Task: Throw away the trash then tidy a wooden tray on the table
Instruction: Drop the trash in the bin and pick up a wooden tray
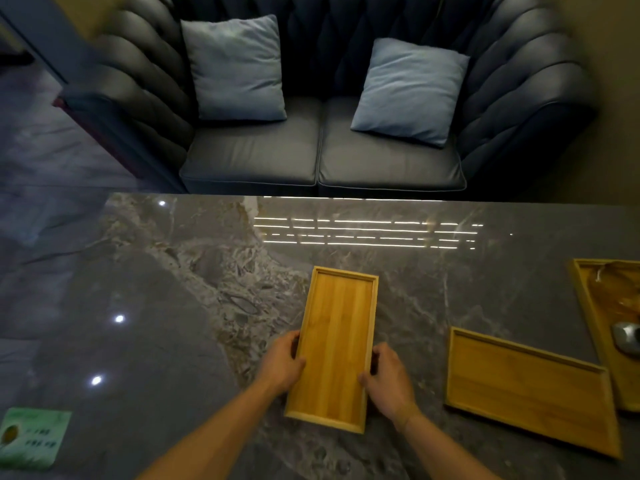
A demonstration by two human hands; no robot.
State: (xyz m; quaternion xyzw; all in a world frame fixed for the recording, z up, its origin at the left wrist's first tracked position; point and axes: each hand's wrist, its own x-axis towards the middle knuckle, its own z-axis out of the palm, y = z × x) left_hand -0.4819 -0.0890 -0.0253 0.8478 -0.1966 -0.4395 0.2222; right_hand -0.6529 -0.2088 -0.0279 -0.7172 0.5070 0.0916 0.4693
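Note:
A narrow, empty wooden tray [337, 327] lies lengthwise on the grey marble table [173, 306], pointing away from me. My left hand [282, 363] grips its left long edge near the close end. My right hand [389, 377] grips the right long edge opposite. A second, wider wooden tray [530, 389] lies empty to the right, turned at an angle. A third wooden tray [588, 306] at the right edge holds a clear wrapper [620, 292] and a silver metal object [627, 336].
A green and white packet [29, 438] lies at the table's near left corner. Beyond the table's far edge stands a dark blue sofa [322, 154] with two light blue cushions [239, 67].

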